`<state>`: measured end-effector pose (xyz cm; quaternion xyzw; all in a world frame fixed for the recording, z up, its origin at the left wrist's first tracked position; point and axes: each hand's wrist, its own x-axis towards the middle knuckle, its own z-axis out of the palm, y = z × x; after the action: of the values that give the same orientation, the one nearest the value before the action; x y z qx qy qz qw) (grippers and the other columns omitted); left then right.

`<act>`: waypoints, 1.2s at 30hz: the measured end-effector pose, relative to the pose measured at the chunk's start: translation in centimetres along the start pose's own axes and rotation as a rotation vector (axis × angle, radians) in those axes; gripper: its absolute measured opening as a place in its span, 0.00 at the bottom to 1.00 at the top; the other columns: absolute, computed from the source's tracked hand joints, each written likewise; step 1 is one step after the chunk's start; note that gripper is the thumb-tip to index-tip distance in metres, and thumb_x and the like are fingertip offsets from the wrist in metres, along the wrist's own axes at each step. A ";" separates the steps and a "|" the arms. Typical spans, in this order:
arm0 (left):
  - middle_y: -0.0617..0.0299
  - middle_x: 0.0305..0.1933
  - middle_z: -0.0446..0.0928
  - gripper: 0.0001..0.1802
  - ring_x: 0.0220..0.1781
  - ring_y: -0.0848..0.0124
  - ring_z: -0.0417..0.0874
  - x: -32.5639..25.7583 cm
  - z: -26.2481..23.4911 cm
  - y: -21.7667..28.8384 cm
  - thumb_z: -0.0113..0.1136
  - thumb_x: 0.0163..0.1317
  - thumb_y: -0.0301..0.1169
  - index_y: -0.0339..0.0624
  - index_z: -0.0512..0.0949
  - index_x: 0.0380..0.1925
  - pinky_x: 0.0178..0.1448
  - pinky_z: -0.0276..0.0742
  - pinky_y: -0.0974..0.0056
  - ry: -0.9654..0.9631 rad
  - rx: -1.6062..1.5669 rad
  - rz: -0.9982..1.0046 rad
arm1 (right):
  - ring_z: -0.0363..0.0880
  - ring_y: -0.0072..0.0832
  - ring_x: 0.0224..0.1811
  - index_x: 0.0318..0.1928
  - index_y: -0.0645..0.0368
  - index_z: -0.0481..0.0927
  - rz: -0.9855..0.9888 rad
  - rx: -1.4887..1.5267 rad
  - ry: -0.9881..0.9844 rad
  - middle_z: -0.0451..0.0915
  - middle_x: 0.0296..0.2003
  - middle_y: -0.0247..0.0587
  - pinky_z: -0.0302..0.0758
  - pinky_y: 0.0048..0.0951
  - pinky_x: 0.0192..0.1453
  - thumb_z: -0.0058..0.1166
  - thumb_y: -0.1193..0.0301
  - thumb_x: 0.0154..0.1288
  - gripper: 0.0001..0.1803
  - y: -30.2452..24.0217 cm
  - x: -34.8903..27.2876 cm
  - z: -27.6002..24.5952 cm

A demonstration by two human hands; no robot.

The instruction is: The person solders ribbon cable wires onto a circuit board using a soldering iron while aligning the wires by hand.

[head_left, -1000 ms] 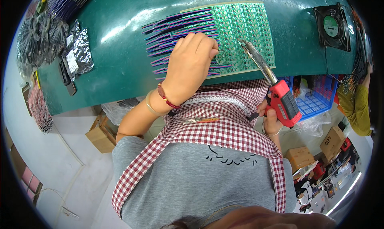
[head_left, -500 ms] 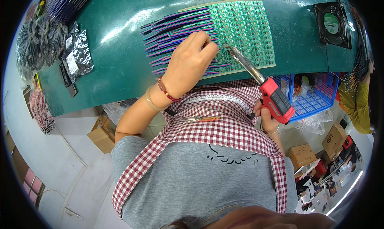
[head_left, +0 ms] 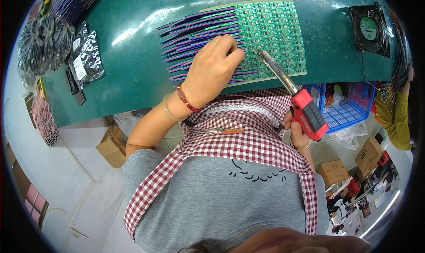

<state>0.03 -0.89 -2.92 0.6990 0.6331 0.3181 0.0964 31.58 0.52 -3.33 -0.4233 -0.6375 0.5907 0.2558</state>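
A sheet of green circuit boards [head_left: 276,38] lies on the table, with rows of small parts. Blue, pink and black wires [head_left: 195,25] fan out leftward from its left portion. Over these wires rests my left hand [head_left: 213,63], its fingers curled and pinched together at the wires' board end; what sits between the fingertips is hidden. My right hand [head_left: 299,133] is wrapped around the red and black handle of a soldering gun [head_left: 307,113] in front of the table edge. Its metal tip points up and left, over the sheet near my left fingertips.
A black fan [head_left: 368,28] stands at the table's right. Bagged dark bundles [head_left: 46,40], a silvery bag [head_left: 87,60] and a wire bundle [head_left: 79,1] lie at left. A blue crate [head_left: 347,116] is below the right edge, near another person's sleeve [head_left: 394,120].
The soldering gun and my right hand have shifted slightly right and toward me, its tip a little farther from my left fingers. My left hand keeps its place over the wires.
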 end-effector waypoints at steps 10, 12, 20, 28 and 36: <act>0.59 0.32 0.73 0.09 0.33 0.62 0.77 0.0 0.1 0.0 0.69 0.50 0.22 0.38 0.79 0.31 0.35 0.76 0.61 0.022 0.013 0.002 | 0.73 0.22 0.29 0.43 0.67 0.77 0.060 -0.050 -0.119 0.77 0.29 0.38 0.71 0.25 0.33 0.55 0.50 0.69 0.27 0.4 -0.5 -0.6; 0.59 0.32 0.73 0.09 0.33 0.62 0.78 0.1 -0.1 0.0 0.69 0.50 0.22 0.38 0.79 0.31 0.35 0.76 0.61 0.020 0.002 -0.002 | 0.73 0.22 0.30 0.44 0.67 0.77 0.039 -0.107 -0.148 0.77 0.30 0.38 0.71 0.25 0.34 0.54 0.51 0.70 0.26 0.9 -0.7 -0.8; 0.59 0.32 0.73 0.08 0.33 0.62 0.78 0.1 0.0 0.1 0.68 0.51 0.22 0.38 0.79 0.31 0.35 0.76 0.61 0.021 -0.002 -0.014 | 0.80 0.30 0.27 0.33 0.61 0.83 -0.010 -0.158 -0.036 0.81 0.26 0.39 0.74 0.30 0.30 0.62 0.64 0.58 0.11 0.8 -0.2 -0.2; 0.58 0.32 0.73 0.08 0.33 0.62 0.78 0.1 0.1 0.0 0.68 0.51 0.22 0.38 0.79 0.30 0.35 0.77 0.61 0.025 0.000 -0.008 | 0.78 0.24 0.25 0.36 0.65 0.81 0.056 0.111 -0.021 0.81 0.25 0.40 0.74 0.27 0.29 0.60 0.63 0.63 0.15 -1.5 0.2 0.3; 0.59 0.32 0.73 0.09 0.34 0.62 0.78 0.2 0.0 0.1 0.69 0.49 0.22 0.39 0.79 0.30 0.36 0.76 0.61 0.020 0.027 0.002 | 0.78 0.24 0.23 0.30 0.62 0.81 0.039 0.006 -0.052 0.80 0.23 0.37 0.73 0.26 0.29 0.61 0.60 0.63 0.16 -0.1 -0.2 0.0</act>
<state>0.08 -0.69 -2.82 0.6974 0.6378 0.3168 0.0802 31.67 0.39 -3.16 -0.4196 -0.6337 0.6083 0.2288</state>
